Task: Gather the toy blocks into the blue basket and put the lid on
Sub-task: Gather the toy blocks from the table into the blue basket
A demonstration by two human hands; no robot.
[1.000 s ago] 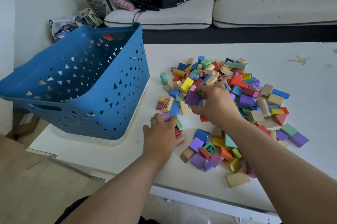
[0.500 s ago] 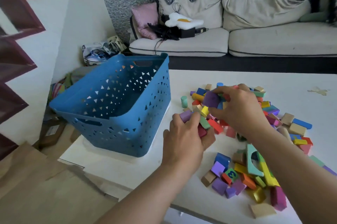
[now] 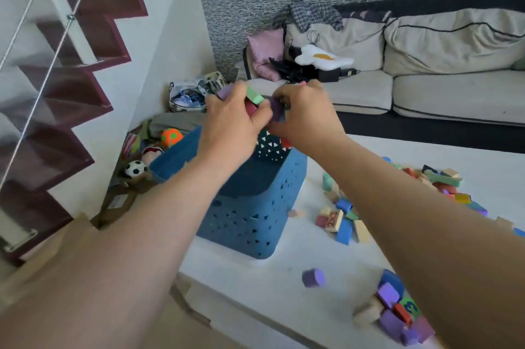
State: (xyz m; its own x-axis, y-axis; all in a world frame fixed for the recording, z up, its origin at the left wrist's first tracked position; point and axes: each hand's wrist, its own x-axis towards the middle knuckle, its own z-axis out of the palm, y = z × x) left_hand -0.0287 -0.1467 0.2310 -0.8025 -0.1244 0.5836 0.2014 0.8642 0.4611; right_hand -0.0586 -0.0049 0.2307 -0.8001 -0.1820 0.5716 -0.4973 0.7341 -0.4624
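Lying loose along the lower right of the frame, toy blocks (image 3: 393, 311) littered the white worktop (image 3: 264, 289); small, stiff and probably light, they suit scooping by the handful. At centre stood the blue basket (image 3: 255, 220). Above it, the left hand (image 3: 230, 127) and right hand (image 3: 305, 115) were clenched together around several blocks.

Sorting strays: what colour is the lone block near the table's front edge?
Purple block, clearest in the head view.

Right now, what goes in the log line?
left hand: holds blocks | right hand: holds blocks | both over blue basket | lid: unseen
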